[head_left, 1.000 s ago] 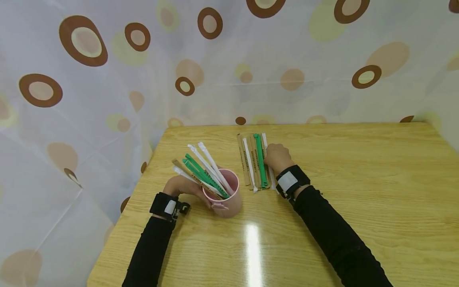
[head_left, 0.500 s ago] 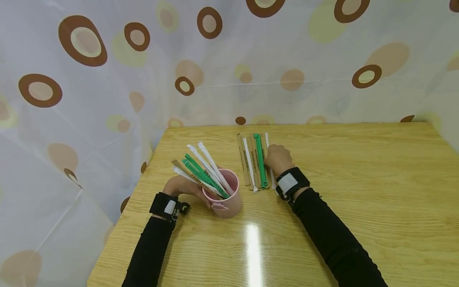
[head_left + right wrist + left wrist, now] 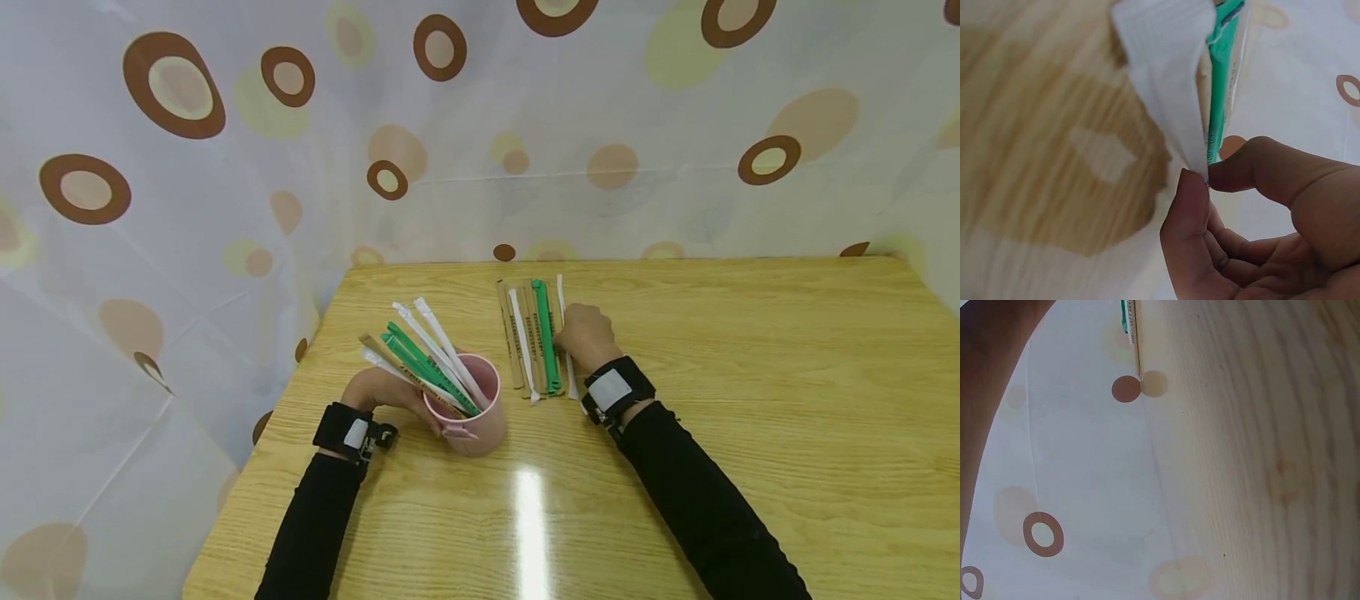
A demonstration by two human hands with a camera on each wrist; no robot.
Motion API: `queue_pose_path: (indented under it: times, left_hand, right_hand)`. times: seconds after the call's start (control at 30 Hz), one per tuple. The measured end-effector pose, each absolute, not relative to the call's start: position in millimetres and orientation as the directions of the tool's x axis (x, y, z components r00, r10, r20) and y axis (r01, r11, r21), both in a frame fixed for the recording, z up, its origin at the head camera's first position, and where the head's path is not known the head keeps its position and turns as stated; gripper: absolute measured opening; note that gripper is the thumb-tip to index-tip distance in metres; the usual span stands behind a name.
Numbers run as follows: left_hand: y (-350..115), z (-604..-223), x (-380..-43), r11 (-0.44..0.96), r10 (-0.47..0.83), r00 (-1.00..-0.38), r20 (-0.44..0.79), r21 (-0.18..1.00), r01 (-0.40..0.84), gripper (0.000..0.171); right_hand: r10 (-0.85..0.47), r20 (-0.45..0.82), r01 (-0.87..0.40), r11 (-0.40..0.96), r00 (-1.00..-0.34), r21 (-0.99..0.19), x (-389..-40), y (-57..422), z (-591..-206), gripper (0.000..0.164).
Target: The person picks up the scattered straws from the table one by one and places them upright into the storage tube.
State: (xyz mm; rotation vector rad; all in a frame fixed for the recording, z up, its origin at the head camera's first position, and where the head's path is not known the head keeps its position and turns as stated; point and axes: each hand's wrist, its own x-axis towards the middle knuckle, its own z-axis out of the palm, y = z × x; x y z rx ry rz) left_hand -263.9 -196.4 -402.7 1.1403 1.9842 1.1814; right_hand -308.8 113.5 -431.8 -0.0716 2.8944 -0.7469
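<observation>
My left hand (image 3: 382,390) grips the side of a pink cup (image 3: 480,435), its thumb near the front. Several wrapped straws (image 3: 427,358), white, green and brown, lean leftward out of the cup. At the row of wrapped straws on the table, my right hand (image 3: 587,336) pinches a white paper-wrapped straw (image 3: 572,382) at the row's right end. The right wrist view shows thumb and forefinger meeting on that white straw (image 3: 1169,81). Left of it lie a green wrapped straw (image 3: 547,342), a white one (image 3: 522,346) and several brown ones (image 3: 510,333).
The wooden table (image 3: 750,417) stretches right and toward the front. A patterned curtain (image 3: 480,150) hangs behind it and along the left side. In the left wrist view, straw ends (image 3: 1134,337) show at the top; the cup is out of that view.
My right hand has shifted slightly right, and the white straw in its pinch now lies a little apart from the green one. The left hand and cup have stayed still.
</observation>
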Motion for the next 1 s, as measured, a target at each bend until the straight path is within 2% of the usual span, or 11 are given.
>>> queue_pose_path:
  times: [0.33, 0.4, 0.53, 0.67, 0.83, 1.0]
  left_hand:
    - [-196.4, -402.6, -265.0, 0.239, 0.882, -0.47, -0.026, 0.885, 0.399, 0.087]
    - [-196.7, -403.2, -264.8, 0.241, 0.88, -0.474, -0.027, 0.886, 0.396, 0.088]
    - [-196.8, -403.9, -263.7, 0.251, 0.877, -0.479, -0.041, 0.889, 0.383, 0.088]
    - [-196.5, -403.5, -263.5, 0.247, 0.881, -0.472, -0.042, 0.89, 0.383, 0.093]
    - [-195.5, -402.0, -264.3, 0.212, 0.902, -0.431, -0.007, 0.877, 0.43, 0.093]
    - [-194.8, -401.6, -264.0, 0.232, 0.892, -0.451, -0.025, 0.883, 0.409, 0.09]
  right_hand:
    - [-0.078, -0.022, -0.053, 0.832, -0.997, -0.552, -295.7, 119.0, -425.6, 0.045]
    - [-0.077, 0.014, -0.071, 0.813, -0.997, -0.579, -292.4, 121.6, -424.5, 0.042]
    - [-0.056, 0.095, -0.103, 0.785, -0.994, -0.611, -284.3, 128.6, -419.2, 0.018]
    - [-0.008, 0.168, -0.115, 0.76, -0.986, -0.64, -273.3, 133.7, -407.9, 0.028]
    - [0.014, 0.221, -0.146, 0.71, -0.975, -0.688, -255.8, 133.8, -392.1, 0.026]
    - [0.0, 0.296, -0.215, 0.688, -0.955, -0.693, -240.2, 128.2, -377.4, 0.023]
